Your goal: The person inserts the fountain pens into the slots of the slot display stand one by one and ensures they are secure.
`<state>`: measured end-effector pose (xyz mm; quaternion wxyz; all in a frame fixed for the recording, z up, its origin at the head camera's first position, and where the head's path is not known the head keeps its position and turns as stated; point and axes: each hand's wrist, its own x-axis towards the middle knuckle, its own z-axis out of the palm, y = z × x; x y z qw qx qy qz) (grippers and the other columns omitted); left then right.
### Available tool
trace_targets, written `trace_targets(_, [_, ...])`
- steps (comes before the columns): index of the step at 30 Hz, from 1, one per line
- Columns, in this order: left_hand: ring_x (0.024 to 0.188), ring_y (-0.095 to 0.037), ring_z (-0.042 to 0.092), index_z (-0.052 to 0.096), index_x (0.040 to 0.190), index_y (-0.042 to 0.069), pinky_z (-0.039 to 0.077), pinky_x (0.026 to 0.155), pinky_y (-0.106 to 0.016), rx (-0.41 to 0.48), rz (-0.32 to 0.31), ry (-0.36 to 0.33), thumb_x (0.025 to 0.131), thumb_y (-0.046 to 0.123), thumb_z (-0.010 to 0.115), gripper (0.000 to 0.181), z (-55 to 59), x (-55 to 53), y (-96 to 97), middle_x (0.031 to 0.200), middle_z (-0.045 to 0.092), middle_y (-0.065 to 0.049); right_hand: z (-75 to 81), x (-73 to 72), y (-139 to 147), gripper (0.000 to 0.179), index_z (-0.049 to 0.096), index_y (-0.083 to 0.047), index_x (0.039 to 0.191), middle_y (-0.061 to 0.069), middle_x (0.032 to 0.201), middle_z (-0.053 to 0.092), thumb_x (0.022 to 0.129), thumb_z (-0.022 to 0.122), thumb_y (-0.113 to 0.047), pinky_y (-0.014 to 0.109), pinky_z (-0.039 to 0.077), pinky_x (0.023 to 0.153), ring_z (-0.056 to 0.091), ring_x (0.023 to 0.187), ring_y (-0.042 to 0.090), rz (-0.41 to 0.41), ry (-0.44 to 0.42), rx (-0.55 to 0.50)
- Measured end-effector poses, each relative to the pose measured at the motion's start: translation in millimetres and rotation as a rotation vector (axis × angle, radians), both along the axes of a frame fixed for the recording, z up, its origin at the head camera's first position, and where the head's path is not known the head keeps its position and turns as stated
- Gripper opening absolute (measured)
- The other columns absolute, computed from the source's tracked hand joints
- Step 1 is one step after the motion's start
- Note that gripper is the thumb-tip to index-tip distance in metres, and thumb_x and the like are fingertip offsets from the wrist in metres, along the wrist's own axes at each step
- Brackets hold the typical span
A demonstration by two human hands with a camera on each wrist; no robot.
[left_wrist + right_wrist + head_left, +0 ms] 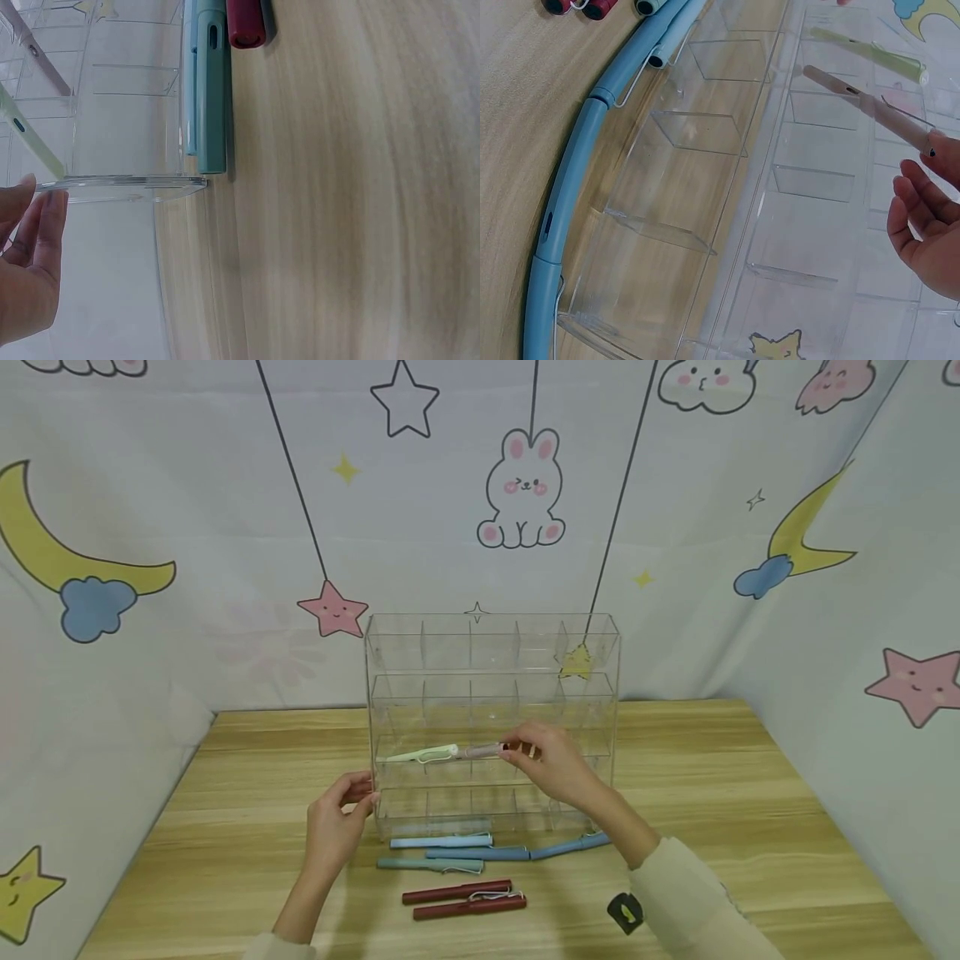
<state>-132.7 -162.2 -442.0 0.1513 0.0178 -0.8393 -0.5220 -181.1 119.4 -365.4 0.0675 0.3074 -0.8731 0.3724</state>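
Note:
A clear acrylic rack point(491, 687) with tiers of small compartments stands upright on the table. My left hand point(335, 825) grips its left side panel, thumb and fingers on either side of the edge in the left wrist view. With thumb and fingertip, my right hand point(551, 764) pinches the end of a pale pink pen point(889, 114) that slants over a middle tier. Beside it, a light green pen point(420, 754) lies slanted in the rack's left part; its lower end is near the side panel.
Before the rack lie a light blue pen point(442, 842), blue pens point(476, 853), a teal pen point(430, 865) and two dark red pens point(468, 907). A small black object point(625, 913) sits by the right sleeve. Patterned cloth point(225, 568) encloses the wooden table point(247, 827).

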Motion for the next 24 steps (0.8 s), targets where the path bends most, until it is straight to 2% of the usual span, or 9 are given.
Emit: trace_targets(24, [0.084,-0.030,0.062,0.061,0.104,-0.006,0.054,0.065,-0.023,-0.002,-0.005,0.014,0.081,-0.006,0.065,0.023,-0.6,0.2,0.6,0.092,0.064,-0.019,0.5,1.0,4.5,0.018,0.065,-0.002,0.103,0.001,0.084,0.061,0.085,0.064,-0.009,0.022,0.049,0.060,0.054,0.073,0.012,0.037,-0.008,0.005])
